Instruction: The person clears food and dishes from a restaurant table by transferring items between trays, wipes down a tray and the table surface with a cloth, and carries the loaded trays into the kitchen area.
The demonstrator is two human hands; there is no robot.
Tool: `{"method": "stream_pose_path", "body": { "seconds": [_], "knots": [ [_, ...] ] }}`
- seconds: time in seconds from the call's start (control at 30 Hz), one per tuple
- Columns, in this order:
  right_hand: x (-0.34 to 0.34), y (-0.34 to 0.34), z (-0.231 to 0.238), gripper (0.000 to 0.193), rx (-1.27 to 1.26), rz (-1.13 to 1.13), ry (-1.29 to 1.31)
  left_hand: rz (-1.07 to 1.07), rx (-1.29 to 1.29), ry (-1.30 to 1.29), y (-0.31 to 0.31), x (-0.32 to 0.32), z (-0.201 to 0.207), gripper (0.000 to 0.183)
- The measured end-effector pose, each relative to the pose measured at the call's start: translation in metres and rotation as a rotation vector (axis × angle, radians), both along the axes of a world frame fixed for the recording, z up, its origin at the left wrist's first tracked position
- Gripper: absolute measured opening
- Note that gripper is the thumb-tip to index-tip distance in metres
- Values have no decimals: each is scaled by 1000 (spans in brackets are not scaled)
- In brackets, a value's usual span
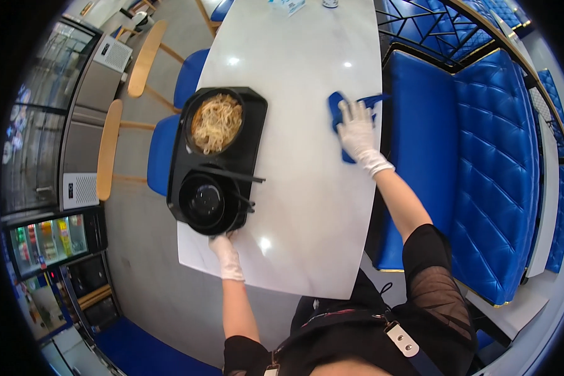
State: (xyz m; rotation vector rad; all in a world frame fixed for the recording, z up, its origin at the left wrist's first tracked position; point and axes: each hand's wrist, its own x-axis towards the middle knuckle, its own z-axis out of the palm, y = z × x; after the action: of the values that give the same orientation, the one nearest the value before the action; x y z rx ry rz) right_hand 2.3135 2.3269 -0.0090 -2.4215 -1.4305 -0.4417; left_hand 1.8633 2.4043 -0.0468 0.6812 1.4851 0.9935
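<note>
My right hand (358, 133), in a white glove, presses down on a blue cloth (336, 111) at the right edge of the white table (294, 182). Its fingers lie over the cloth, which bunches out around them. At the left side of the table is a black tray (253, 119), partly past the edge. My left hand (224, 249), also gloved, grips the tray's near end; some of its fingers are hidden there. On the tray stand a bowl of pale noodles (217, 124) and an empty-looking black bowl (203, 199). Black chopsticks (238, 176) lie across beside that bowl.
Blue chairs with wooden backs (109, 150) stand left of the table. Along the right runs a blue padded bench (420, 156). A tissue pack (288, 6) and a small can-like container (330, 3) sit at the far end. A lit drinks fridge (49, 240) is at the left.
</note>
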Motion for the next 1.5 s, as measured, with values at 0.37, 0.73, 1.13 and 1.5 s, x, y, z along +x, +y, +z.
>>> {"method": "stream_pose_path", "body": {
  "seconds": [0.37, 0.73, 1.13, 1.5],
  "knots": [
    [-286, -151, -21, 57, -298, 898, 341, -73, 27, -139, 30, 13, -16, 28],
    [-66, -44, 8, 56, -113, 116, 64, -90, 2, -96, -63, 10, 10, 23],
    [173, 120, 0, 55, -117, -67, -100, 186, -134, -21, -195, -37, 36, 35],
    [255, 260, -13, 55, 26, -533, 63, 74, -336, 317, -259, -38, 66, 33]
  ]
}}
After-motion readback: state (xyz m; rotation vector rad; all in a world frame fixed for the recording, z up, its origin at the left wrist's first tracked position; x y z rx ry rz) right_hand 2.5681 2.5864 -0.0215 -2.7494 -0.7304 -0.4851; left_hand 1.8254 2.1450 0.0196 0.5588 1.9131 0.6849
